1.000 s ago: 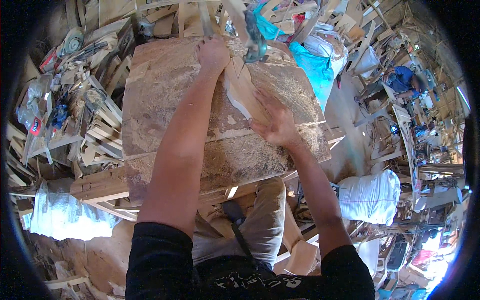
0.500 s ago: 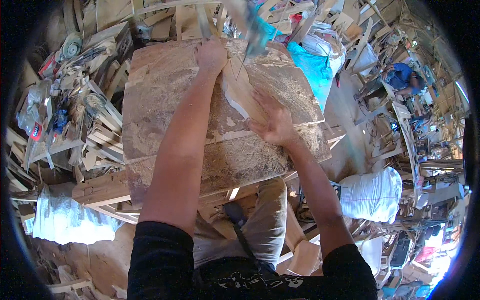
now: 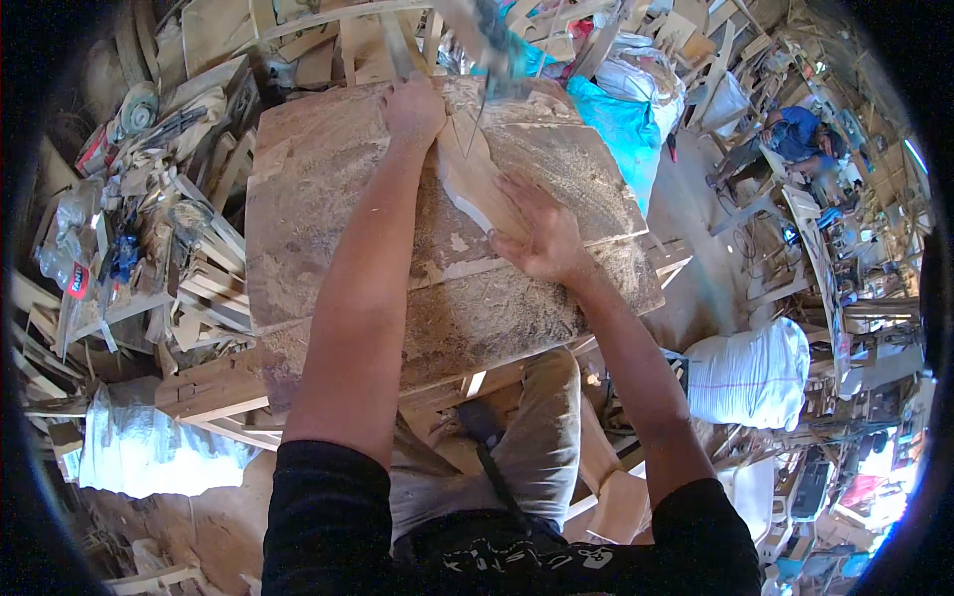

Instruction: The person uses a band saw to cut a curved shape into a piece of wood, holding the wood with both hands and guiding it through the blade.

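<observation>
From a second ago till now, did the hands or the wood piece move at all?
Hardly anything changed. The left hand stays at the far edge of the sawdust-covered table, closed around something I cannot make out. The right hand still lies flat, fingers spread, on the pale wood piece, which has not shifted. A blurred tool at the far edge seems in motion.
</observation>
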### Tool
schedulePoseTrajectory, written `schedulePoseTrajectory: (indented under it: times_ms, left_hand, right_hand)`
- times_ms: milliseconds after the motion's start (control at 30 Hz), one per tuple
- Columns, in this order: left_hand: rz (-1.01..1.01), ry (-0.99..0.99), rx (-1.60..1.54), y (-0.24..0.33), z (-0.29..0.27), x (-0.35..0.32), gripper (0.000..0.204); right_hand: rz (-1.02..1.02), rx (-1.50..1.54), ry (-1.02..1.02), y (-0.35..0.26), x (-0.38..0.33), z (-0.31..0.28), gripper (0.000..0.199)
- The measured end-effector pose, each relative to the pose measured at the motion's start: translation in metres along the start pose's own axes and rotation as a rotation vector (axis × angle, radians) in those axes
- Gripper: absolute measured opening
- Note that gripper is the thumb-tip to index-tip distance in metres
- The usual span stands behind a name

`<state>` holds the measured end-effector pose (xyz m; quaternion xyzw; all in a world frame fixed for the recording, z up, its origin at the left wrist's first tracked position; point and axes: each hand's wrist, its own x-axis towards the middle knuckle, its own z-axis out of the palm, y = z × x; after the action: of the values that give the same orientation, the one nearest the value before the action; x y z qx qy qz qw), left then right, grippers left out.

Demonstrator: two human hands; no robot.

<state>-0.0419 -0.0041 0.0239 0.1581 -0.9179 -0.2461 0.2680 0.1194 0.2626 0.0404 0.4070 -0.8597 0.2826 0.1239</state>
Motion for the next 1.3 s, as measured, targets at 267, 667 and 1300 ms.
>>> schedulePoseTrajectory:
  times_ms: [267,667,1300]
  left_hand:
    - [-0.005,-0.017,-0.020,-0.006,0.017,0.009,0.038]
    - [0.011,0.012,0.016,-0.004,0.015,0.012,0.039]
    - [-0.013,-0.031,-0.055,0.007,0.017,0.014,0.044]
  right_hand:
    - [0.011,-0.012,0.009,0.003,0.001,0.001,0.079]
    - [0.021,-0.002,0.014,0.003,0.003,0.004,0.079]
    - [0.006,-0.028,0.064,0.005,0.004,0.004,0.073]
